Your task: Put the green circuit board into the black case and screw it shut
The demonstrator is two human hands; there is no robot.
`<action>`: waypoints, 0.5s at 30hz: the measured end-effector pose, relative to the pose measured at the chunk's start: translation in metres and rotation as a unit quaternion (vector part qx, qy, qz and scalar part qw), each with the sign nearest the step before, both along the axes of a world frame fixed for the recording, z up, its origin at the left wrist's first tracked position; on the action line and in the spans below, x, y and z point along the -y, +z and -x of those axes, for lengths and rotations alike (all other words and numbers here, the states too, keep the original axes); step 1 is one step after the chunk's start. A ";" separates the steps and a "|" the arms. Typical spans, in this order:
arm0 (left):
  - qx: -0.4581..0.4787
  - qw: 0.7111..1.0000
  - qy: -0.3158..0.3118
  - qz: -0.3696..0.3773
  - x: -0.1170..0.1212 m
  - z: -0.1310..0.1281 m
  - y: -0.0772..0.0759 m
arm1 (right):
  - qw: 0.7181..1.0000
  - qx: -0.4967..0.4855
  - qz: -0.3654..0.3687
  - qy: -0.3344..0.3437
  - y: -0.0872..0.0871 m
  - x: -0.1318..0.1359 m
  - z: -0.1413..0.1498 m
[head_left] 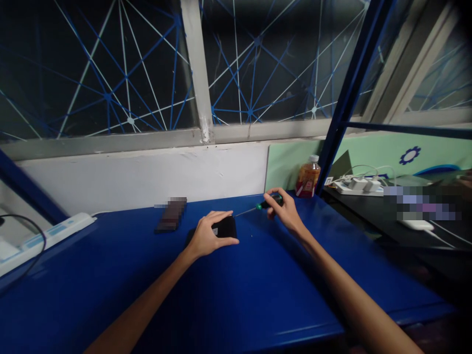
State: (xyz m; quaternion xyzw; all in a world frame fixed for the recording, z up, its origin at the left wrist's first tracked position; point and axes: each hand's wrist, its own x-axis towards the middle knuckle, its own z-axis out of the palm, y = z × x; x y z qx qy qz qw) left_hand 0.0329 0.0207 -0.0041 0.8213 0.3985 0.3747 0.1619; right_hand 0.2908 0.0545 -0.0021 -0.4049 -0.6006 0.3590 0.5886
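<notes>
On the blue table (236,295) lies a flat black box-like device (229,229) with a small pale label. My left hand (208,233) is closed around it, thumb on the near edge and fingers along the far edge. In my right hand (282,206) is a screwdriver (259,206) with a black and green handle, pinched between thumb and fingers. Its thin shaft points left, and the tip is at the device's right end, near my left fingertips. Whether the tip sits in a screw is too small to tell.
Left of the device lies a dark, partly blurred flat object (172,215). A white power strip (47,241) with a black cable runs along the left side. A drink bottle (308,178) stands at the back right by a blue post. Another power strip (359,187) sits on the dark neighbouring table.
</notes>
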 end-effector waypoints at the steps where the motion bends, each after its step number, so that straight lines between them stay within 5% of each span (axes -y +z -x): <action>1: 0.001 1.000 0.002 0.000 0.000 0.000 0.000 | 0.999 -0.026 0.022 0.034 0.001 0.000 0.000; 5: 0.005 1.000 0.000 0.001 -0.001 0.001 0.000 | 0.992 -0.073 0.048 0.094 0.001 -0.003 -0.001; 11: 0.000 1.000 -0.004 0.004 -0.001 0.002 0.000 | 1.000 0.015 -0.015 -0.001 -0.001 -0.002 0.000; 15: 0.000 1.000 0.000 0.003 -0.001 0.002 -0.002 | 0.997 -0.019 0.025 0.065 0.002 0.000 0.000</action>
